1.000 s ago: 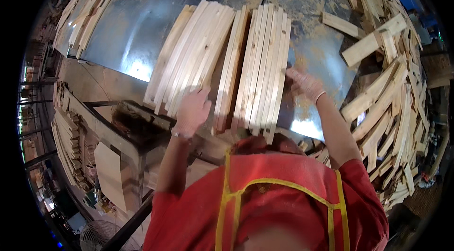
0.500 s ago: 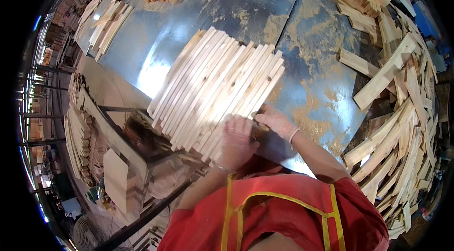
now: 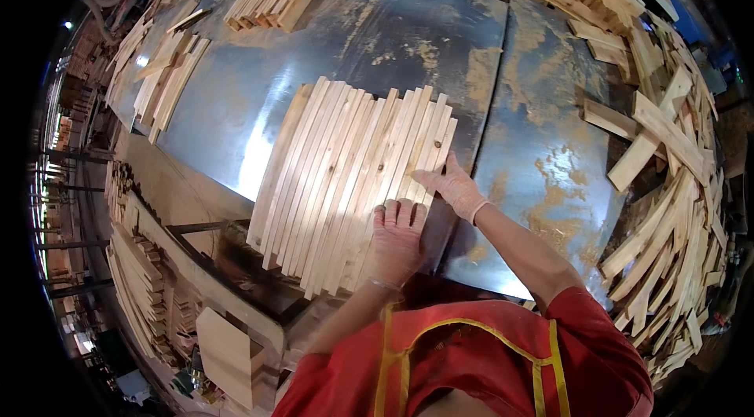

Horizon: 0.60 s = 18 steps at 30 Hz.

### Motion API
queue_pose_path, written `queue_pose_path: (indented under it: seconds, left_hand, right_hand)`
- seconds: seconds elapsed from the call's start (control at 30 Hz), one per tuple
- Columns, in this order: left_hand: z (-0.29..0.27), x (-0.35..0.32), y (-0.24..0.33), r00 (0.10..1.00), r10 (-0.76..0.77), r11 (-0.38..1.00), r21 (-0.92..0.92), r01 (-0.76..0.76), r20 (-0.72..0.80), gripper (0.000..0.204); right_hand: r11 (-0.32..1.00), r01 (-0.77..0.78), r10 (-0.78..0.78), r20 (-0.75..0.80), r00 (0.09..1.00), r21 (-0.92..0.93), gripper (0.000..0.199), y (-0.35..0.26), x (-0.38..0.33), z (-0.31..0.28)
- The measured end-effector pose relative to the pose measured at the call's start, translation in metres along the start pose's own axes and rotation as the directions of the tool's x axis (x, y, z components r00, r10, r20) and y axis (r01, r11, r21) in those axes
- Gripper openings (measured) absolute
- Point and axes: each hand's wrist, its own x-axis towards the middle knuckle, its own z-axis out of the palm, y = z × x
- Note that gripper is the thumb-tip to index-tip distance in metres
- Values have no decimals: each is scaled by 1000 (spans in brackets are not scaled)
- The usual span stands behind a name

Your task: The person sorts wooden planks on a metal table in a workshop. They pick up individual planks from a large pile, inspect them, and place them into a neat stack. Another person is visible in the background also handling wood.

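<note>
A row of pale wooden strips (image 3: 342, 173), laid side by side with uneven ends, lies in front of me on a metal tabletop. Several strips carry dark knots. My left hand (image 3: 398, 240), in a thin see-through glove, rests flat on the near right part of the row with its fingers stretched out. At the right edge of the row is my right hand (image 3: 457, 189), gloved the same way. Its thumb reaches over the top of the outer strips, while its forefinger points away along their side, apart from the thumb. The other fingers of that hand are partly hidden.
Sawdust lies scattered over the metal table (image 3: 393, 32), which a seam divides. Stacked strips (image 3: 279, 1) stand at the far side, others (image 3: 169, 83) at the left. A loose heap of boards (image 3: 667, 236) fills the right. A wooden frame (image 3: 212, 276) is at the near left.
The row of strips appears turned slightly and lower in view. My right hand has moved farther along its right edge, with the thumb now on top. My left hand still lies on the strips.
</note>
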Motion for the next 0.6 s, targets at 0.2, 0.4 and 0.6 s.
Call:
queue_pose_path:
  seconds: [0.2, 0.4, 0.6]
  left_hand:
    - [-38, -39, -89, 994, -104, 994, -21, 104, 21, 64]
    - [-27, -65, -170, 934, -355, 916, 186, 356, -36, 43]
    - [-43, -30, -189, 916, -365, 931, -56, 361, -165, 19]
  right_hand:
    - [643, 234, -513, -184, 838, -729, 84, -72, 58, 26]
    - [436, 415, -620, 67, 781, -798, 68, -167, 163, 72]
    - [849, 528, -527, 59, 848, 10, 61, -168, 75, 59]
